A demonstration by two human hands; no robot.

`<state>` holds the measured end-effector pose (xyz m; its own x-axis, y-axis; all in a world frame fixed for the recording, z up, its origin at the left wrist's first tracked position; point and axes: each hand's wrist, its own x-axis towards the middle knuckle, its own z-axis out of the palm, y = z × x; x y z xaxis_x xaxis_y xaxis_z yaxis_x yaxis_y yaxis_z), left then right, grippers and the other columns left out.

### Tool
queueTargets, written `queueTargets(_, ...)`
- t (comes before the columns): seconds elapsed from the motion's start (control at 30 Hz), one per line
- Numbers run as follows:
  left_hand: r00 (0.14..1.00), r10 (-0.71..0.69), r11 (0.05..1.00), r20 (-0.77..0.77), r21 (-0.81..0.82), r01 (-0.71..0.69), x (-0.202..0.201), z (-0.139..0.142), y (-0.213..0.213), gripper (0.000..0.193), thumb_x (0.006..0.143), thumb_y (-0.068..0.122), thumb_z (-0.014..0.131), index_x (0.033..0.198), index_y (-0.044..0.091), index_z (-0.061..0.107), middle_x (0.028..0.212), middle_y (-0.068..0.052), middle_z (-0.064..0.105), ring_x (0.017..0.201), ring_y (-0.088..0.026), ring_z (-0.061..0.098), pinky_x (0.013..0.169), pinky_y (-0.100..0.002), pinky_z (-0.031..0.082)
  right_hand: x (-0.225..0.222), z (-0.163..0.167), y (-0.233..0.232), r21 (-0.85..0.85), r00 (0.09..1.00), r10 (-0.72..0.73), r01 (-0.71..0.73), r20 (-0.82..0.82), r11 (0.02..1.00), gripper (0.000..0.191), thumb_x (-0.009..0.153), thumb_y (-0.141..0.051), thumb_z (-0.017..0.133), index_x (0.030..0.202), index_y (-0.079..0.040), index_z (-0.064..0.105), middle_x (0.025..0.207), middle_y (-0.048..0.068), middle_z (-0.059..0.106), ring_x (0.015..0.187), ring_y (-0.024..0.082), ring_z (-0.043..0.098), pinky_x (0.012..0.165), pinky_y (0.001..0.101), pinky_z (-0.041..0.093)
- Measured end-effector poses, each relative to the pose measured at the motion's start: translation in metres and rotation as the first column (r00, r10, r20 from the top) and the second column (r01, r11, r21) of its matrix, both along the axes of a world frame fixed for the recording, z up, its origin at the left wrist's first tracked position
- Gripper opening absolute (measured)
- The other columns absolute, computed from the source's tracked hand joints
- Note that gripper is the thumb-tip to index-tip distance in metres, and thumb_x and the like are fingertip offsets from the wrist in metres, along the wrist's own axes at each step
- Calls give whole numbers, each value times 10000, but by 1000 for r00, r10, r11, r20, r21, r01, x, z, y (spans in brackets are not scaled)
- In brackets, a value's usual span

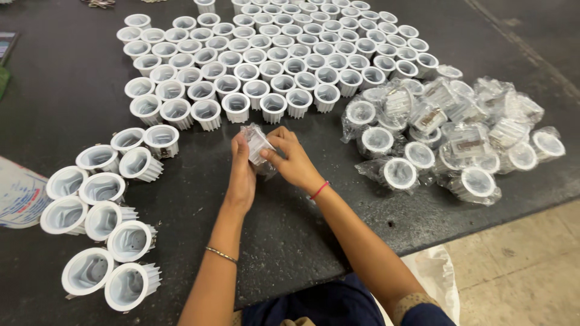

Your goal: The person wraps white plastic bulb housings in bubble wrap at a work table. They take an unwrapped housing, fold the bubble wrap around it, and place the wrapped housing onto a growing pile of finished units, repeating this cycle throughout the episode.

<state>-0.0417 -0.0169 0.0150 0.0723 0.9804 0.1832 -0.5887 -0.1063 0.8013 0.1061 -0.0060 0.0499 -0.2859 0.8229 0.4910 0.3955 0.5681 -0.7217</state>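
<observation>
Head view: you look down on a dark table (72, 90) with both of your hands meeting over its middle.
Landmark: the wrapped housing (256, 143), a small white ribbed lamp housing in a clear plastic bag, held just above the table between your two hands.
Left hand (241, 175): it stands on the left side of the wrapped housing, fingers together and pressed against the bag, thumb behind it.
Right hand (293, 158): it sits on the right side of the wrapped housing, thumb and fingertips pinched on the plastic at its lower right edge.
Red band (319, 190): it circles your right wrist, just right of and below the wrapped housing.
Thin bracelet (221, 255): it lies on your left forearm, well below the wrapped housing.
Standing housings (266, 54): a wide block of bare white housings stands in rows, open ends up, beyond the wrapped housing; the nearest row is close to it.
Bagged pile (450, 136): a loose heap of housings in clear bags lies to the right of the wrapped housing, apart from your right hand.
Loose housings (103, 217): a cluster of bare white ones lies tilted and on their sides, to the left and below the wrapped housing.
</observation>
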Motion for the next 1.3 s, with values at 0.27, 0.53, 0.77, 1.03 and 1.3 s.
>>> queueTargets(0.27, 941, 110, 994, -321, 32, -105, -14, 22, -3, 912, 928, 759, 408, 1556, 100, 351, 1570, -129, 394, 1399, -263, 467, 1099, -450, 388, 75, 22, -11, 315, 889, -443, 392, 111, 864, 247, 841, -159, 819, 1021, -22, 718, 1021, 134, 701, 1002, 328, 628, 877, 436, 484)
queueTargets(0.53, 932, 181, 981, -312, 125, -149, -19, 36, -7, 857, 977, 722, 460, 1520, 63, 390, 1546, -160, 419, 1240, -237, 586, 979, -391, 510, 242, 49, -54, 198, 677, -723, 697, 137, 689, 279, 948, -190, 828, 1137, -10, 729, 1032, 139, 743, 979, 274, 699, 910, 389, 525)
queueTargets(0.77, 891, 171, 984, -420, 113, -135, -27, 23, -5, 805, 1009, 703, 470, 1509, 75, 414, 1528, -128, 439, 1155, -201, 628, 915, -348, 554, 259, 51, -92, 395, 708, -700, 620, 91, 678, 257, 970, -80, 805, 1198, -4, 712, 1173, 136, 730, 1090, 276, 682, 945, 396, 518)
queueTargets(1.03, 824, 120, 985, -554, 167, -31, -39, 25, -15, 657, 1139, 628, 523, 1502, 86, 438, 1498, -77, 472, 1201, -188, 643, 966, -349, 557, 311, 42, -246, -494, 930, -168, -16, -326, 869, 172, 1102, -139, 654, 1111, 21, 717, 1123, 130, 756, 970, 196, 702, 856, 329, 578)
queueTargets(1.3, 577, 69, 904, -814, 295, 308, 31, 47, -43, 730, 1090, 650, 498, 1465, 26, 443, 1383, -94, 547, 1278, -207, 554, 1139, -365, 462, 312, -188, -300, -978, 948, -244, 209, 204, -8, 433, 1006, -184, 516, 1421, -75, 577, 1402, 148, 623, 1245, 271, 644, 857, 412, 608)
